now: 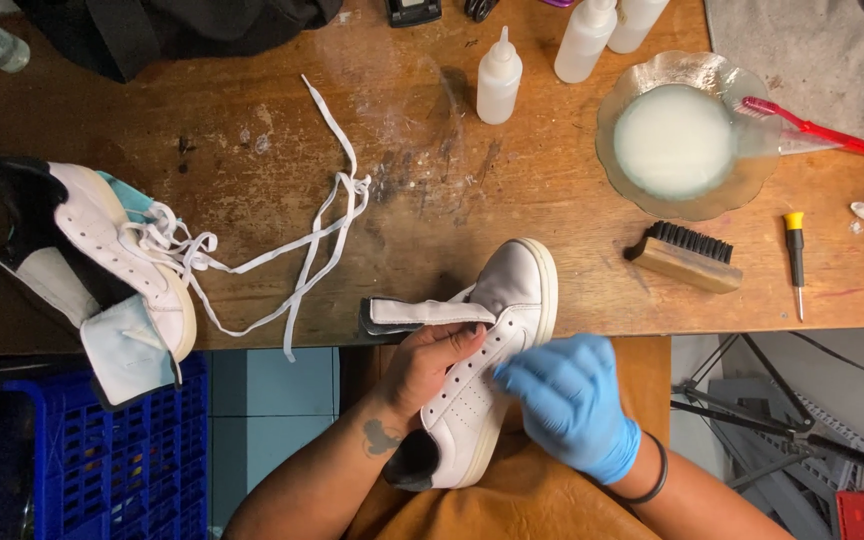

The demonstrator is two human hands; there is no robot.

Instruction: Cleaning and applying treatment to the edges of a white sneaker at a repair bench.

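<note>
Gripping white sneaker (497,340), hands (432,365) either side

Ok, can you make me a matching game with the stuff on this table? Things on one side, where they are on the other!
Things:
1. toothbrush
2. brush
3. shoe
4. shoelace

Places:
A. loose on the wooden table, stretching from the other shoe
B. resting across the rim of the glass bowl
C. held between the bare left hand and gloved right hand
D. lying just below the glass bowl

Pairs: 1-B, 2-D, 3-C, 4-A
</note>
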